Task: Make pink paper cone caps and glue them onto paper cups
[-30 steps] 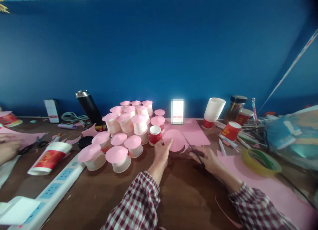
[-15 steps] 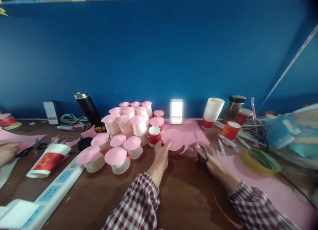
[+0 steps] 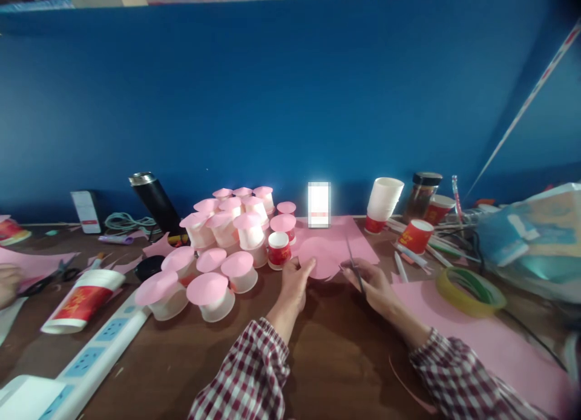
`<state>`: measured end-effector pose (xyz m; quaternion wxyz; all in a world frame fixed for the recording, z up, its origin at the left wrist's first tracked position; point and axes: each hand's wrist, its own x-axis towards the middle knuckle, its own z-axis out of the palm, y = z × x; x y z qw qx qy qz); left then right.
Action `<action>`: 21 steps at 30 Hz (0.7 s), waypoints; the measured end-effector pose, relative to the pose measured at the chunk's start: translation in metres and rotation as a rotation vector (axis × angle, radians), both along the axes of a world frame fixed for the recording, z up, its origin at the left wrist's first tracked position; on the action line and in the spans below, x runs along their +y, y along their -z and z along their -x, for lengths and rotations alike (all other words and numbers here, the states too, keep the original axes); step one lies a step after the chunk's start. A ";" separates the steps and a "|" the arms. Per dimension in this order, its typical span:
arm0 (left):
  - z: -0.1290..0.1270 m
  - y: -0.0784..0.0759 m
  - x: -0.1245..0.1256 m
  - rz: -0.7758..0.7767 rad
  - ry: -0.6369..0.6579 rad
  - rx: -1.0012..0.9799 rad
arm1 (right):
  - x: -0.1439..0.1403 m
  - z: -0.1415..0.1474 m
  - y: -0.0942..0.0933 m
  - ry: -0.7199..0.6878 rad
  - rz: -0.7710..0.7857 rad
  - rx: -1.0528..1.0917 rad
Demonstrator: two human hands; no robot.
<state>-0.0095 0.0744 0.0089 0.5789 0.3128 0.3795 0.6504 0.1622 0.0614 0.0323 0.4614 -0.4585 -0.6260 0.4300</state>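
My left hand [image 3: 294, 282] pinches the near edge of a round pink paper disc [image 3: 318, 256] over the brown table [image 3: 336, 353]. My right hand [image 3: 370, 284] grips a pair of scissors [image 3: 353, 259], blades pointing away beside the disc's right edge. A small red paper cup [image 3: 278, 249] stands just left of the disc. Left of it sits a cluster of several upturned white cups topped with pink discs [image 3: 227, 238]. A pink paper sheet [image 3: 345, 238] lies beyond the disc.
A white power strip [image 3: 95, 353] and a tipped red cup [image 3: 77, 302] lie at left, a black flask [image 3: 154, 202] behind. Stacked white cups [image 3: 384, 202], a jar [image 3: 420, 196], red cups, pens and a tape roll [image 3: 469, 290] crowd the right. Another person's hand [image 3: 6, 284] rests far left.
My right hand has swung the scissors from lying low on the table to pointing up beside the disc. The view has drifted slightly; my left hand keeps hold of the disc.
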 end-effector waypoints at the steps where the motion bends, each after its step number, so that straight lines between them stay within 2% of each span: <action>1: 0.000 0.000 0.000 -0.001 0.006 0.003 | 0.000 0.001 0.000 -0.013 0.002 -0.006; 13: -0.001 0.000 0.000 0.014 0.026 0.047 | -0.003 0.002 0.002 -0.088 0.064 -0.004; 21: -0.001 -0.003 -0.001 0.015 0.038 0.037 | -0.006 0.002 -0.006 -0.124 0.066 -0.016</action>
